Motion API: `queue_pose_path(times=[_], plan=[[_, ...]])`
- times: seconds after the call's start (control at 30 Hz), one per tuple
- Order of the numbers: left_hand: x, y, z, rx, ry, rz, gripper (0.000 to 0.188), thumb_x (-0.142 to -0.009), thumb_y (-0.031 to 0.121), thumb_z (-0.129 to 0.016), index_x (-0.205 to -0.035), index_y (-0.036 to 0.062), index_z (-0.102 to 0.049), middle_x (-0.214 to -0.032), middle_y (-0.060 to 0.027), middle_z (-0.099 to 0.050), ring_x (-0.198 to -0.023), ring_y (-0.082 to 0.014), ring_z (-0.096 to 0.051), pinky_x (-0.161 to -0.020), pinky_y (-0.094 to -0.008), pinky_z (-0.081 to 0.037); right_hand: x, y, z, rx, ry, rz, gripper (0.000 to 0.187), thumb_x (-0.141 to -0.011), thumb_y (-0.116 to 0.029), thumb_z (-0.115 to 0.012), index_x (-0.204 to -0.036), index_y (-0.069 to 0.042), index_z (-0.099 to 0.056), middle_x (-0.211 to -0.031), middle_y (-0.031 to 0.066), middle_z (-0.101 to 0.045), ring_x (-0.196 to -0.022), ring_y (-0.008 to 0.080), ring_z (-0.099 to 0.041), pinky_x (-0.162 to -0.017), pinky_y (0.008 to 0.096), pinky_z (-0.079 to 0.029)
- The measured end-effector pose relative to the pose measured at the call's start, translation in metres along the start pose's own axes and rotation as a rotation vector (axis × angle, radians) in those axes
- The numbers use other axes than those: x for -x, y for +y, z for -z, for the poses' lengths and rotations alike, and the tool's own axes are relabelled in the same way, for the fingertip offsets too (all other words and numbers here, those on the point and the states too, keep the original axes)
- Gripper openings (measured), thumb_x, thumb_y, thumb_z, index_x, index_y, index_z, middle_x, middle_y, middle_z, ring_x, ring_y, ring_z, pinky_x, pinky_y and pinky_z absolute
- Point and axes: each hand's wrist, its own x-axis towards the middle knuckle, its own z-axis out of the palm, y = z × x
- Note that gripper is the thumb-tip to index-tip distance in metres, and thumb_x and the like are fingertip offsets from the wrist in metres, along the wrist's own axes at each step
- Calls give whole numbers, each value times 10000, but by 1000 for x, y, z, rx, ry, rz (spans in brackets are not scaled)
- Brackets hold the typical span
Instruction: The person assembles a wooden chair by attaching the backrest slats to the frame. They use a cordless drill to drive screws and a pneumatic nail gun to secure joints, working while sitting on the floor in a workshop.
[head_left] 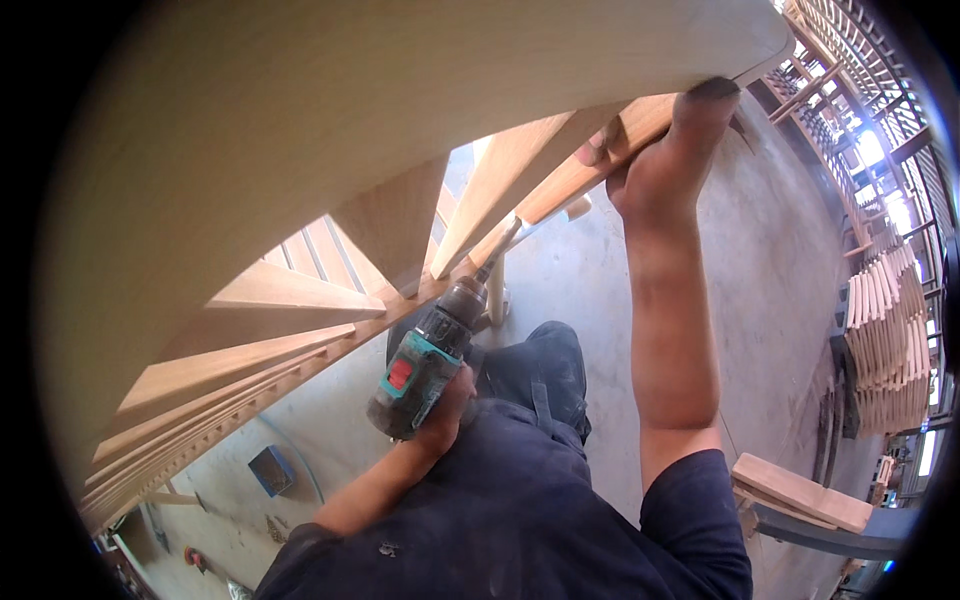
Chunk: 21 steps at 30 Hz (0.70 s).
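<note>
My left hand (447, 408) grips a teal and black cordless drill (424, 368) by the handle. Its bit (500, 246) points up and right against the lower rail (560, 180) of a large pale wooden slatted frame (300, 290). The frame's broad curved top board (300, 100) fills the upper part of the view, close to the camera. My right hand (662, 160) is raised and holds the same rail near its right end, thumb pressed up under the top board. My dark trousers and shirt show below.
Concrete floor (780, 260) lies underneath. Stacks of curved wooden slats (885, 340) stand at the right, slatted wooden frames (850, 60) at the upper right. A wooden block on a metal stand (800, 495) sits at the lower right. A small blue box (270, 468) lies at the lower left.
</note>
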Motion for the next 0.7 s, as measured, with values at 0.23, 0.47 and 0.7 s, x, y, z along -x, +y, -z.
queue_pose_path(times=[0.23,0.47,0.7], plan=[[2,9,-9,-64,17,-3,160,-1030,200,-551,-936,74,-518,-783,-18,-508,-734,-118,-518,-718,-302,-479,2,1,-2,-101,-5,-7,555,-891,-573,-665,-812,-26,-611,-558,63,-541,-479,144,-544,-495,283,-447],[0,6,-10,-59,-9,-85,135,-1021,159,-559,-931,66,-520,-789,-23,-511,-735,-127,-529,-727,-310,-494,4,-3,-6,-175,9,-27,469,-900,-465,-707,-818,-12,-617,-583,72,-564,-483,143,-547,-490,283,-445],[-3,6,-16,14,-1,-107,118,-1004,132,-573,-921,60,-530,-790,-31,-510,-730,-136,-528,-714,-318,-503,0,10,4,-251,-39,37,480,-870,-478,-756,-865,-8,-658,-604,43,-597,-473,107,-565,-448,237,-447]])
